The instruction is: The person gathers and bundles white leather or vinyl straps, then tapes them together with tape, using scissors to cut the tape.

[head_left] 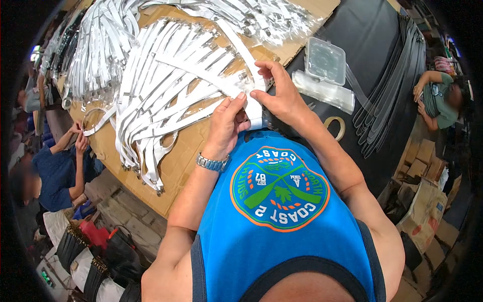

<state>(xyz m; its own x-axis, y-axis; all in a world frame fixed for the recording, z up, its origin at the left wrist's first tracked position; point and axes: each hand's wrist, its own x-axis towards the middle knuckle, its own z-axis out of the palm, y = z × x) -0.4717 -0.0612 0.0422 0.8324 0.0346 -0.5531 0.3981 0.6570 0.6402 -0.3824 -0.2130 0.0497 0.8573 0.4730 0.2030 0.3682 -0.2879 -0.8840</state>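
Observation:
At the near table edge, my left hand (229,121) pinches a white strap (254,111) between thumb and fingers. My right hand (286,94) is curled at the same strap, its thumb close to my left thumb and its fingertips higher along the band. A bunched, shiny part lies between the hands; its detail is too small to tell. Just beyond them, a fanned pile of white straps (151,85) with metal clips and clear plastic covers the cardboard (196,146).
To the right are a clear plastic box (325,60), a stack of clear bags (324,91), a tape roll (334,129) and black straps (387,95) on a black surface. A person (60,168) handles a strap at left; another person (437,98) sits at right.

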